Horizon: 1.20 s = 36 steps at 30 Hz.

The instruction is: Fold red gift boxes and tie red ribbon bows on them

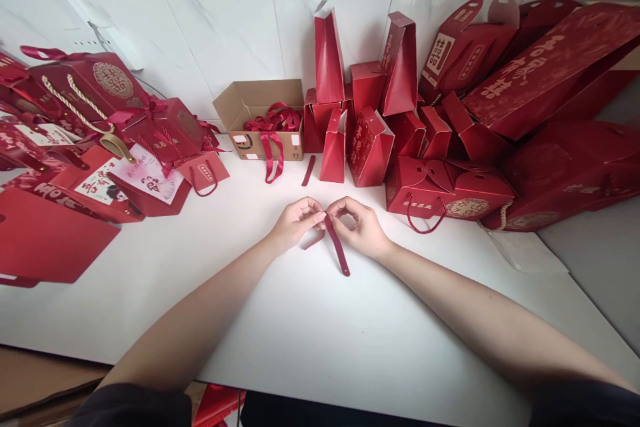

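Note:
Above the middle of the white table [320,333], both my hands meet at the end of a dark red strap [338,248]. My left hand [298,223] is closed, thumb and fingers pinching near the strap's upper end. My right hand [361,228] pinches the same spot from the other side. The strap's other end, with a small hole in it, points down toward me. A thin dark red strip shows below my left fingers; whether it belongs to the same strap I cannot tell. Another dark red strap [309,171] lies beyond my hands.
Behind my hands stands a cardboard box [260,101] holding red ribbon [271,157], which hangs over its front. Several red boxes [332,153] crowd the back and right, including one with a rope handle [425,230]. More red gift boxes [160,127] fill the left side.

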Each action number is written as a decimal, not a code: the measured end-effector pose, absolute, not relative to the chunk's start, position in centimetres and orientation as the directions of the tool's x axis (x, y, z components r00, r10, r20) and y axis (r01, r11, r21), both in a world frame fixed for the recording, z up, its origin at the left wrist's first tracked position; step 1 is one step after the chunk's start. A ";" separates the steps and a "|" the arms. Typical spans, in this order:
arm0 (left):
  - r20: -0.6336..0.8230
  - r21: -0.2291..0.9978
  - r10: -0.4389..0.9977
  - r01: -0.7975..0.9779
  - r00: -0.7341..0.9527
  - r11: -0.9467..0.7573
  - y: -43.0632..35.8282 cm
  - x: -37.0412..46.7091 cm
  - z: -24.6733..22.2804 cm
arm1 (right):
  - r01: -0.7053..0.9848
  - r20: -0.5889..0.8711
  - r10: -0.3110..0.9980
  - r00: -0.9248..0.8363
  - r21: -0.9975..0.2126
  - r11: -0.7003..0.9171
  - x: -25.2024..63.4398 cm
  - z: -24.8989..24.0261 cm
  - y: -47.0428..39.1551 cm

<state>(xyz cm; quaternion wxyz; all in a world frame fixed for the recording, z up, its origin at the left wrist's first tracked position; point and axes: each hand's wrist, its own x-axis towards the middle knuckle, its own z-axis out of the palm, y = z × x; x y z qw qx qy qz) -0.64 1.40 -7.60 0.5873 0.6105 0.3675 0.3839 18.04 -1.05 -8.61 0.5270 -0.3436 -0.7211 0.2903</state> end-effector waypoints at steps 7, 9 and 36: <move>0.018 0.999 0.867 0.018 0.498 -0.030 1.8 -1.3 -7.4 | 0.111 0.525 0.829 -0.192 -0.828 0.550 17.5 -8.7 -1.2; 0.008 0.999 0.859 0.026 0.512 -0.025 1.8 -1.3 -7.4 | 0.087 0.510 0.837 -0.195 -0.842 0.533 17.5 -8.8 -1.3; 0.039 0.996 0.907 0.055 0.418 -0.069 1.0 -0.5 -6.8 | 0.236 0.535 0.823 -0.192 -0.788 0.568 17.9 -8.8 -0.9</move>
